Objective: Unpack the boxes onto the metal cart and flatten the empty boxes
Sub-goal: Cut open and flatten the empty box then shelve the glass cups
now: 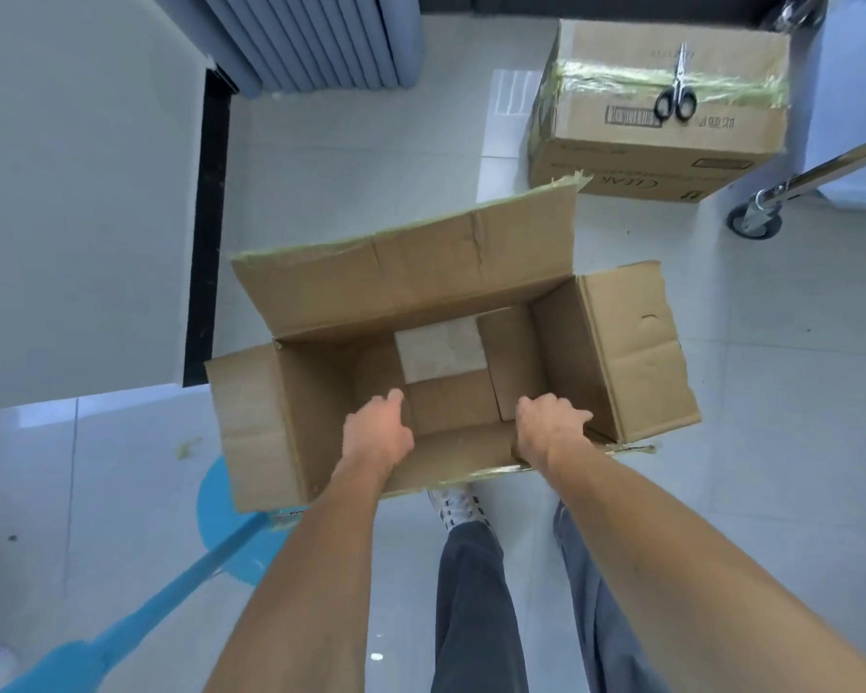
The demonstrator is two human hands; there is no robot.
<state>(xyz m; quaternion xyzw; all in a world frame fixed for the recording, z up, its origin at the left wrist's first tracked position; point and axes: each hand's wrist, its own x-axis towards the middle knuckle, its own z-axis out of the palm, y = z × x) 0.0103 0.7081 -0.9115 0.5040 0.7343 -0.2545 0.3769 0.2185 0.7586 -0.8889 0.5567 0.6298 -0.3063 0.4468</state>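
My left hand [378,435] and my right hand [546,427] both rested on the near wall of the open box [446,362], fingers curled over its top edge and reaching inside; the fingertips were hidden behind the cardboard, so I could not tell how tightly they pinched. The box sat directly ahead at 12 o'clock from my hands, its long axis running from 9 o'clock to 3 o'clock, with both hands about equally near and set either side of its middle. It appeared empty: the bottom flaps had parted, showing a pale patch of floor through the gap. All four top flaps were folded out, the far one standing up toward 12 o'clock, the side ones splayed at 9 and 3 o'clock. The material was brown corrugated cardboard, matte, creased, with frayed greenish tape residue on the flap edges. I judged the unpacking of this box complete and flattening to be the step in hand; the coming move would turn on pushing the near wall toward the far wall at 12 o'clock so the walls collapse across the short axis. A second, sealed box [661,122] lay well apart at 1 o'clock, bound with green tape, with black-handled scissors [676,92] on its top. A caster and rail of the metal cart [771,202] showed at 2 o'clock.
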